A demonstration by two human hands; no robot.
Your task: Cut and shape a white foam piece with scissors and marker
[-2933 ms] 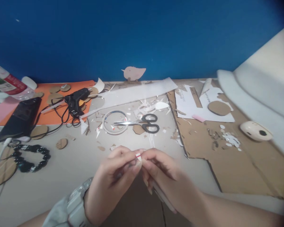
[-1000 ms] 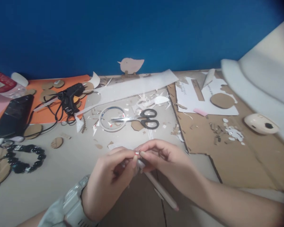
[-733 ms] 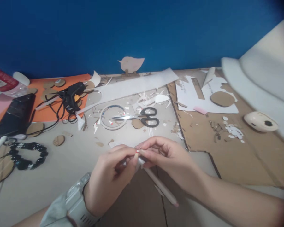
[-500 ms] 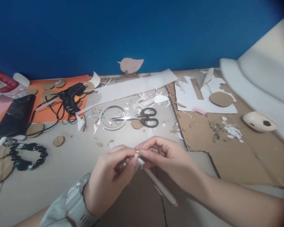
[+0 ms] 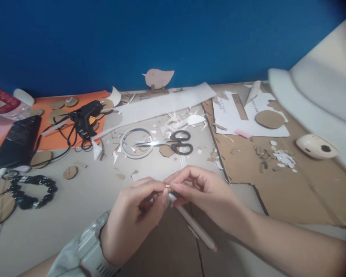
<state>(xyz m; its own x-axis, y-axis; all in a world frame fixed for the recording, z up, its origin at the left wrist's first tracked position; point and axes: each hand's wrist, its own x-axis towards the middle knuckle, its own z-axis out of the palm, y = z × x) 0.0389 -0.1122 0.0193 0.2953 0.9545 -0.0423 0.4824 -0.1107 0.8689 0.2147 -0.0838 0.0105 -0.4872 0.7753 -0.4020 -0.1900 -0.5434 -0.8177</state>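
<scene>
Near the table's front, my left hand (image 5: 138, 207) and my right hand (image 5: 200, 188) meet fingertip to fingertip. Both pinch a tiny red and white piece (image 5: 167, 186), perhaps paper; most of it is covered by the fingers. Just under them is something white and crumpled-looking (image 5: 170, 199), partly hidden. A slim whitish pen-like stick (image 5: 196, 227) slants from beneath my hands toward the lower right; its upper end is out of sight. Beyond my fingers lie black-handled scissors (image 5: 178, 143), their blades across a white ring (image 5: 122, 148) that looks like a tape roll.
Left: an orange sheet (image 5: 49, 140) with a black glue gun (image 5: 88, 117), a phone (image 5: 15, 142), a beaded bracelet (image 5: 53, 188) and cardboard discs. Right: a cardboard sheet (image 5: 294, 200) with paper scraps and a cream-coloured device (image 5: 315, 147). A pink bird cutout (image 5: 159, 78) stands against the blue wall.
Both hands keep the same pinch on the tiny piece, almost still. The view has shifted very slightly.
</scene>
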